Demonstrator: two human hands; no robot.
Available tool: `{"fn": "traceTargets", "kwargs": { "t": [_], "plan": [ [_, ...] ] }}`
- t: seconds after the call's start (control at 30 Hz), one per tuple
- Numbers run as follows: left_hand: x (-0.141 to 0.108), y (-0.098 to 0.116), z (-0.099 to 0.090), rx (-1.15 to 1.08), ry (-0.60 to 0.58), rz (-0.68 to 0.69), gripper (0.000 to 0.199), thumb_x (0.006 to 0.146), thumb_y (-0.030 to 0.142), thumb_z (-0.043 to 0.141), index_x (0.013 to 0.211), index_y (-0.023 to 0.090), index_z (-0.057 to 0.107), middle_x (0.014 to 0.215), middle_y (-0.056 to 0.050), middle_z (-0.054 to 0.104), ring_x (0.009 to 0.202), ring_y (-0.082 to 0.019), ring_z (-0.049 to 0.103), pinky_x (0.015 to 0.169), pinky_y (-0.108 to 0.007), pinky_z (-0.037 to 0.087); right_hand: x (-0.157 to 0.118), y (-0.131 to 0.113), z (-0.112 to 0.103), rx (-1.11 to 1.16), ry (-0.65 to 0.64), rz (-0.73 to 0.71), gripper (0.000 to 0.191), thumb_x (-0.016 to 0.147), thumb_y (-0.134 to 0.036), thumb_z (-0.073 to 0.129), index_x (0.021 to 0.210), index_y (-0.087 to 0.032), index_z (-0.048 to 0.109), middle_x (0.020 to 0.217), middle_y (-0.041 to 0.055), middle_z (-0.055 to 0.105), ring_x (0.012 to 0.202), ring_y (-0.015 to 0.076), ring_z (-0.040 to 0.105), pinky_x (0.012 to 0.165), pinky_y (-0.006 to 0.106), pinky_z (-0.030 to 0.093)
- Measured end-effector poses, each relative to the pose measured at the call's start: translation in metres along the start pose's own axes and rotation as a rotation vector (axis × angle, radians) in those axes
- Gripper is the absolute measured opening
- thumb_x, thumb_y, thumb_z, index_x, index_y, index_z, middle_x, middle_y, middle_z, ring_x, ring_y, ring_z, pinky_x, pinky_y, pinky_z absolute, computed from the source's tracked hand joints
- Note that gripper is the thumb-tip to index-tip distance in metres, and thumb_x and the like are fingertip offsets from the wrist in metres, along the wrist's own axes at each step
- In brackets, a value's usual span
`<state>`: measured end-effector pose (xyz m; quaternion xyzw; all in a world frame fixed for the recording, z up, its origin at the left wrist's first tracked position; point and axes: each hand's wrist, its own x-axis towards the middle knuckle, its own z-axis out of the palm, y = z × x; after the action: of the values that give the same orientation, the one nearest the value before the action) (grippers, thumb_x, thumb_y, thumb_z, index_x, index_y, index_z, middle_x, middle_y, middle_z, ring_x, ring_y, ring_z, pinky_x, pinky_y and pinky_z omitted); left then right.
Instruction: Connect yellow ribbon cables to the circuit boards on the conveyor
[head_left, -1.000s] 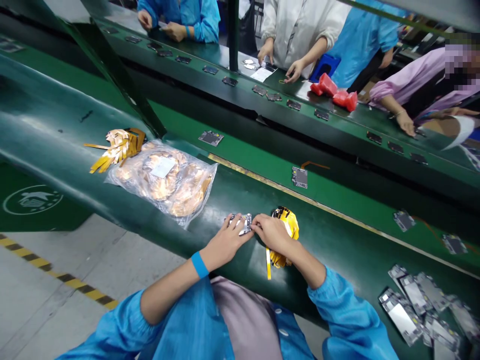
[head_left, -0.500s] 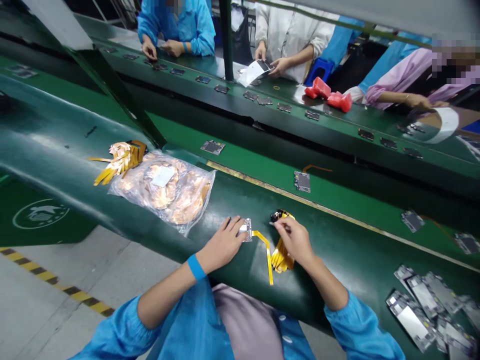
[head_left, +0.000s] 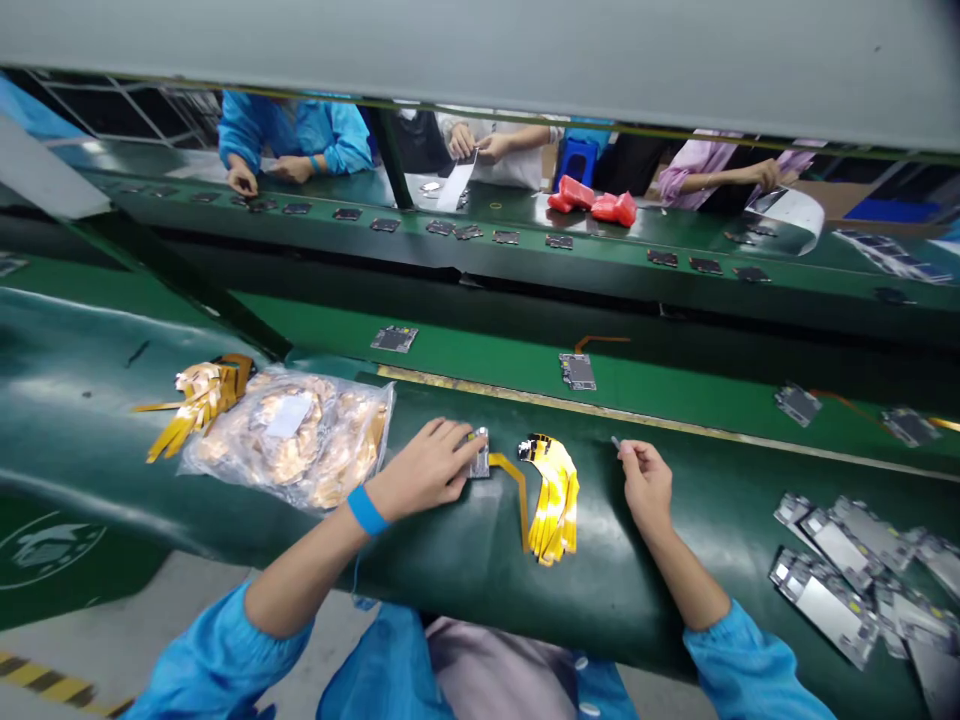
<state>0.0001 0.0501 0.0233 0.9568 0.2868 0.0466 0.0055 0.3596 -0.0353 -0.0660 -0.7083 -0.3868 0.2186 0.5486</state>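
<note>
My left hand (head_left: 429, 468) rests on the green work surface, its fingers over a small circuit board (head_left: 480, 455) and holding it down. From the board's right side runs a yellow flex cable (head_left: 519, 490), bent downward. Beside it lies a fanned bundle of yellow flex cables (head_left: 555, 500) with dark connector ends at the top, touched by neither hand. Right of the bundle, my right hand (head_left: 646, 485) is raised slightly, thumb and finger pinched on a small greyish piece (head_left: 616, 443) too tiny to identify.
A clear bag of copper-coloured flex cables (head_left: 289, 430) lies left, with a loose cable bunch (head_left: 202, 395) beside it. Circuit boards are piled (head_left: 840, 570) at right. Beyond a ledge, a green belt (head_left: 487, 370) carries several boards. Co-workers' hands (head_left: 480, 145) work at the far bench.
My right hand has moved right, away from the cable bundle, which now shows fully. My left hand stays on the board. The camera view has tilted up.
</note>
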Motion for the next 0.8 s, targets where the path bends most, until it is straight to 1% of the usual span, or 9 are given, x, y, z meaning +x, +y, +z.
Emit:
{"fn": "traceTargets", "kwargs": {
  "t": [0.07, 0.17, 0.23, 0.3, 0.4, 0.5, 0.57, 0.67, 0.8],
  "plan": [
    [0.028, -0.020, -0.010, 0.004, 0.041, -0.032, 0.054, 0.089, 0.024, 0.055, 0.142, 0.020, 0.051, 0.131, -0.014, 0.061, 0.119, -0.030, 0.055, 0.105, -0.043, 0.041, -0.001, 0.001, 0.001, 0.012, -0.005, -0.002, 0.044, 0.083, -0.062, 0.064, 0.082, -0.019, 0.066, 0.072, 0.0039, 0.067, 0.069, 0.0189, 0.062, 0.067, 0.032, 0.051],
    [0.069, -0.052, -0.013, 0.106, 0.101, -0.282, 0.059, 0.094, 0.036, 0.055, 0.148, 0.015, 0.045, 0.141, -0.020, 0.056, 0.124, -0.036, 0.053, 0.105, -0.049, 0.041, -0.001, 0.002, 0.002, 0.030, 0.002, 0.002, 0.046, 0.082, -0.064, 0.065, 0.081, -0.019, 0.066, 0.070, 0.0040, 0.067, 0.066, 0.0189, 0.061, 0.063, 0.031, 0.050],
    [0.088, -0.073, -0.009, 0.190, 0.060, -0.426, 0.061, 0.096, 0.043, 0.053, 0.148, 0.012, 0.045, 0.146, -0.023, 0.052, 0.127, -0.040, 0.052, 0.103, -0.051, 0.041, -0.002, 0.002, 0.003, 0.037, 0.006, 0.007, 0.047, 0.081, -0.066, 0.065, 0.080, -0.019, 0.066, 0.069, 0.0037, 0.066, 0.064, 0.0185, 0.060, 0.060, 0.030, 0.048],
    [0.097, -0.096, -0.002, 0.218, -0.044, -0.486, 0.054, 0.099, 0.042, 0.048, 0.144, 0.012, 0.051, 0.143, -0.022, 0.056, 0.126, -0.039, 0.054, 0.102, -0.050, 0.042, -0.002, 0.001, 0.004, 0.041, 0.002, 0.012, 0.048, 0.080, -0.067, 0.065, 0.079, -0.019, 0.067, 0.068, 0.0035, 0.065, 0.062, 0.0181, 0.058, 0.059, 0.030, 0.047],
    [0.098, -0.133, 0.006, 0.236, -0.186, -0.525, 0.047, 0.099, 0.033, 0.044, 0.140, 0.014, 0.054, 0.139, -0.019, 0.060, 0.128, -0.036, 0.053, 0.104, -0.049, 0.042, -0.003, 0.001, 0.005, 0.043, -0.014, 0.022, 0.049, 0.081, -0.068, 0.064, 0.081, -0.018, 0.067, 0.069, 0.0039, 0.065, 0.063, 0.0177, 0.057, 0.059, 0.029, 0.046],
    [0.094, -0.169, 0.009, 0.257, -0.288, -0.574, 0.049, 0.092, 0.019, 0.047, 0.140, 0.015, 0.055, 0.141, -0.019, 0.058, 0.130, -0.035, 0.052, 0.104, -0.050, 0.042, -0.004, 0.000, 0.007, 0.047, -0.021, 0.030, 0.050, 0.082, -0.068, 0.064, 0.081, -0.018, 0.067, 0.069, 0.0038, 0.064, 0.062, 0.0174, 0.056, 0.058, 0.029, 0.045],
    [0.090, -0.188, 0.008, 0.267, -0.331, -0.590, 0.055, 0.087, 0.012, 0.050, 0.141, 0.015, 0.054, 0.146, -0.021, 0.054, 0.135, -0.037, 0.048, 0.104, -0.053, 0.043, -0.004, 0.000, 0.007, 0.057, -0.026, 0.033, 0.050, 0.082, -0.068, 0.064, 0.081, -0.018, 0.067, 0.069, 0.0041, 0.065, 0.063, 0.0178, 0.056, 0.058, 0.029, 0.046],
    [0.086, -0.209, 0.009, 0.263, -0.401, -0.593, 0.073, 0.078, 0.008, 0.058, 0.149, 0.017, 0.046, 0.160, -0.022, 0.040, 0.146, -0.040, 0.036, 0.106, -0.058, 0.043, -0.004, 0.000, 0.009, 0.072, -0.030, 0.035, 0.050, 0.082, -0.068, 0.064, 0.081, -0.018, 0.067, 0.069, 0.0047, 0.065, 0.063, 0.0183, 0.057, 0.059, 0.030, 0.047],
    [0.084, -0.230, 0.017, 0.229, -0.543, -0.557, 0.090, 0.074, 0.007, 0.060, 0.158, 0.020, 0.030, 0.166, -0.020, 0.030, 0.152, -0.036, 0.030, 0.111, -0.056, 0.041, -0.004, -0.003, 0.010, 0.076, -0.022, 0.034, 0.049, 0.082, -0.067, 0.064, 0.080, -0.018, 0.067, 0.068, 0.0043, 0.065, 0.061, 0.0175, 0.056, 0.059, 0.029, 0.046]
  ]
}}
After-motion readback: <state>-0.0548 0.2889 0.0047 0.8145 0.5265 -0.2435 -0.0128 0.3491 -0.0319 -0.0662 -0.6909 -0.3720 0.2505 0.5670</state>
